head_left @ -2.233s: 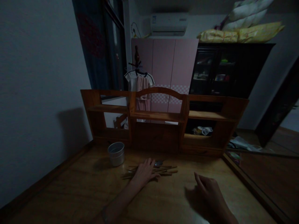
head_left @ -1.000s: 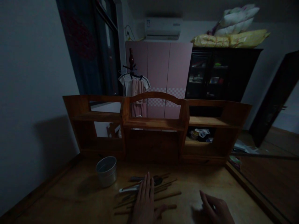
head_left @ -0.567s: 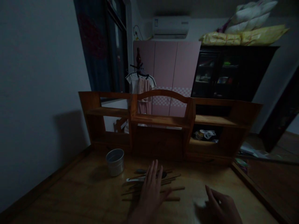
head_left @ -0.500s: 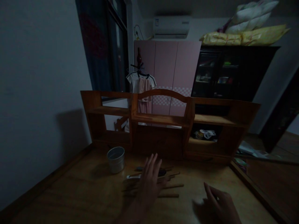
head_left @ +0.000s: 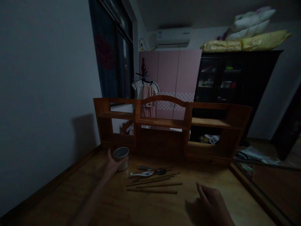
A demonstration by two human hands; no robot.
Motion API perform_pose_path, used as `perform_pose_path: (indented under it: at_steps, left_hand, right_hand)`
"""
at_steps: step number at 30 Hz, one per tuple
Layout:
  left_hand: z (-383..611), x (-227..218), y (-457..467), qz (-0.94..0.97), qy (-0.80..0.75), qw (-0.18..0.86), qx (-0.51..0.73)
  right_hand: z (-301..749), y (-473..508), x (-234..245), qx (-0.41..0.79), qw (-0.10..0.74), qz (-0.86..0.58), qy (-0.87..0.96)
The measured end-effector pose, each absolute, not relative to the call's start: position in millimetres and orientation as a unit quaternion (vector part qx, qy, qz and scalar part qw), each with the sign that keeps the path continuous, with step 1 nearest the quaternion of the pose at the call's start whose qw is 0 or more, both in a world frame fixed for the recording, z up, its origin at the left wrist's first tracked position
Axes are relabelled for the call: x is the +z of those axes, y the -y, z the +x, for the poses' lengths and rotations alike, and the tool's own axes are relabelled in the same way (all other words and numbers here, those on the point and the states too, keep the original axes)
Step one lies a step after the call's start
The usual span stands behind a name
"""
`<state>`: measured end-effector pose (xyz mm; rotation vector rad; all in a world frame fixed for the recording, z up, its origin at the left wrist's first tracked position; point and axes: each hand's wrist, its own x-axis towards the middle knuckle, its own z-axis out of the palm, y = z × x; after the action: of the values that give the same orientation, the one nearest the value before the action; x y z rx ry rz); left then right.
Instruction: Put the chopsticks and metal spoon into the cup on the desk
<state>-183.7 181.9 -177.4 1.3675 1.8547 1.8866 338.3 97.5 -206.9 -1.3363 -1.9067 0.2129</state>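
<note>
A grey metal cup (head_left: 122, 151) stands upright at the back left of the wooden table. My left hand (head_left: 113, 164) is at its near left side, with the thumb across the cup's front and the fingers spread to the left; a gap shows between the fingertips and the rim. To the right of the cup lie several wooden chopsticks (head_left: 156, 191), a white spoon (head_left: 142, 174) and a dark-headed utensil (head_left: 161, 171). My right hand (head_left: 213, 199) hovers over the table at the right, its fingers loosely curled with nothing visible in them.
A low wooden shelf unit (head_left: 162, 122) runs along the table's back edge. The wall (head_left: 47, 110) bounds the left side, and a raised wooden edge (head_left: 251, 190) the right. A bundled white bag (head_left: 213, 139) shows through the right shelf opening.
My left hand has moved from above the chopsticks and spoon leftward to the cup, uncovering the utensils. My right hand remains at the right side. The camera view has shifted slightly.
</note>
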Motion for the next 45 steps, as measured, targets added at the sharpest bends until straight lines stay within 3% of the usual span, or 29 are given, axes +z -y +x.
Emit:
perform_pose_path:
  at_steps: [2, 7, 12, 15, 22, 26, 33, 35, 45]
  left_hand:
    - [-178, -177, -182, 0.463, -0.636, 0.105, 0.608]
    - [-142, -139, -163, 0.471, -0.610, 0.011, 0.637]
    - [-44, -105, -107, 0.570, -0.481, 0.077, 0.662]
    - [25, -110, -78, 0.684, -0.400, 0.075, 0.606]
    - [106, -136, -66, 0.774, -0.415, 0.083, 0.471]
    - [95, -135, -87, 0.826, -0.393, 0.085, 0.394]
    - [-1, -148, -150, 0.815, -0.401, -0.208, 0.363]
    - [-27, -156, -163, 0.770, -0.446, -0.241, 0.387]
    - [-68, -165, -174, 0.727, -0.478, -0.175, 0.460]
  right_hand:
    - [339, -100, -209, 0.085, 0.392, -0.524, 0.752]
    - [336, -98, -194, 0.063, 0.395, -0.506, 0.764]
    - [299, -73, -164, 0.096, 0.395, -0.428, 0.807]
    - [273, -61, -156, 0.115, 0.445, -0.384, 0.801]
    - [273, -65, -164, 0.218, 0.529, -0.352, 0.741]
    - [300, -87, -164, 0.212, 0.542, -0.390, 0.714]
    - [339, -144, -169, 0.290, 0.545, -0.380, 0.689]
    - [340, -157, -176, 0.283, 0.530, -0.403, 0.690]
    - [324, -168, -199, 0.282, 0.533, -0.424, 0.675]
